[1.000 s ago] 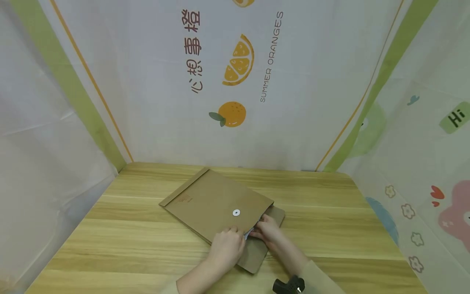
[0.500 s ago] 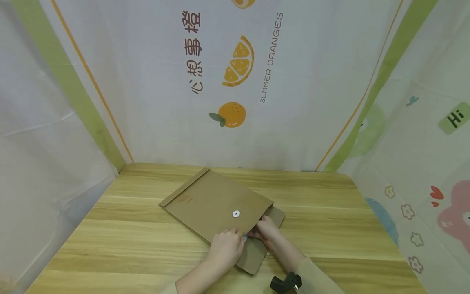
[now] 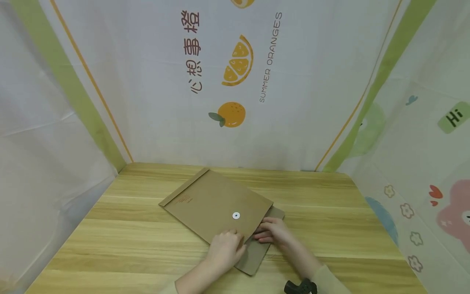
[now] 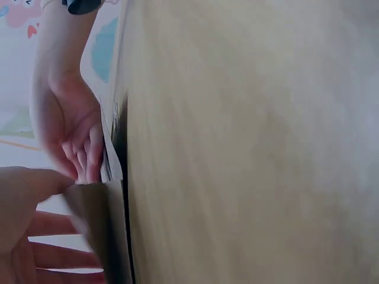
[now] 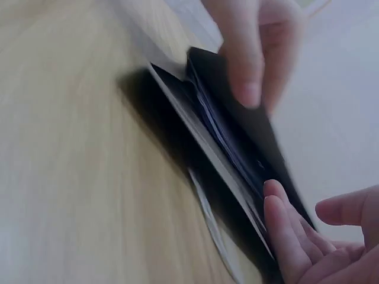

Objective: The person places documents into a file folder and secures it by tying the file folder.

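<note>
A brown kraft paper document envelope (image 3: 216,196) lies slanted on the table, with a white round button (image 3: 236,215) near its mouth. Its flap (image 3: 253,259) is folded out toward the person. My left hand (image 3: 226,250) pinches the front edge of the mouth, thumb on the inside, fingers on the outer face. At the mouth's right part is my right hand (image 3: 275,231), its fingers extended against the lower side and the thumb apart. Through the parted mouth, the right wrist view shows dark layered sheets (image 5: 216,121) inside.
The wood-grain table (image 3: 121,237) extends on all sides of the envelope. A thin pale string (image 5: 207,216) hangs below the flap side. Printed white cloth (image 3: 154,122) walls in the back and sides. A black device (image 3: 300,286) sits by the right sleeve.
My right hand has drawn back slightly to the right from the mouth, its fingers now more visible. The bluish-white paper edge there is out of sight in the head view. My left hand stays put.
</note>
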Available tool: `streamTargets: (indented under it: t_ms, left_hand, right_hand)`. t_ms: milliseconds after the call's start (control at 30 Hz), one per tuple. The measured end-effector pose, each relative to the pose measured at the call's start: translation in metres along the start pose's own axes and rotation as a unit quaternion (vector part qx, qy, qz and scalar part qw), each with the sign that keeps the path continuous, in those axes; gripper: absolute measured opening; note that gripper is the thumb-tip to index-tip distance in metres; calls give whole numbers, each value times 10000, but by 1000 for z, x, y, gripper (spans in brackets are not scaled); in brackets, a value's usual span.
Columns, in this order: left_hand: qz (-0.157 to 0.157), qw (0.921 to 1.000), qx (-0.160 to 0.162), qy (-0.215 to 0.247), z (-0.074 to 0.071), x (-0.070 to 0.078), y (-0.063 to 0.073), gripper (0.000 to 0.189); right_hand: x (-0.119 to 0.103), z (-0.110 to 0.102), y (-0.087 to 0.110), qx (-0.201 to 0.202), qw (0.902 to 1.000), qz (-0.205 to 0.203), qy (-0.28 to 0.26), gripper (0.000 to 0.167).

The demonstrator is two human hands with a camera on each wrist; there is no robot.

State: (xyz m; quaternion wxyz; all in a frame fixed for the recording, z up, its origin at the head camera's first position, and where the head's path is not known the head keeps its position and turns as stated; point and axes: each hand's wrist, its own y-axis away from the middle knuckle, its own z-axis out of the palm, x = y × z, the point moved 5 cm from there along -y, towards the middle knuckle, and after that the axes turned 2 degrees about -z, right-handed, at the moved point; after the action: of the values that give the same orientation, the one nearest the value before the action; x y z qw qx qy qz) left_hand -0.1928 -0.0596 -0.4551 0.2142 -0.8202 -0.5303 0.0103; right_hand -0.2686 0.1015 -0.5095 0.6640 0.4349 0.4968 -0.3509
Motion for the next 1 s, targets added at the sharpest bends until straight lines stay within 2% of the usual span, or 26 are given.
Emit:
streamTargets:
  t_ms: [167, 333, 433, 533, 667, 833, 900, 1000]
  left_hand:
    - [-175, 9974, -238, 655, 0, -10, -1, 17]
    - [-451, 9881, -496, 1387, -3, -26, -6, 20]
    - [-608, 9821, -421, 1732, -8, -40, -9, 20]
    - [-730, 9791, -129, 1893, -13, -58, -13, 17]
    - [-1078, 9768, 253, 1836, -21, -87, -17, 15]
    - [-1643, 9643, 427, 2031, -33, -125, -19, 21]
    - [-1812, 9592, 555, 2100, -38, -140, -18, 23]
    - [-1987, 9571, 751, 1973, -45, -161, -17, 28]
  right_hand:
    - [-8, -23, 11, 194, 9996, -156, 158, 45]
    - [-12, -44, 21, 792, 9967, -190, 56, 41]
    - [-12, -54, 27, 1253, 9920, -149, -25, 39]
    - [-10, -59, 33, 1468, 9891, -136, 1, 40]
    - [-5, -61, 39, 1265, 9918, -134, 95, 45]
    - [2, -57, 48, 874, 9959, -97, -196, 54]
    - [3, -53, 51, 627, 9971, -111, -426, 59]
    - [3, -46, 53, 67, 9967, -159, -787, 64]
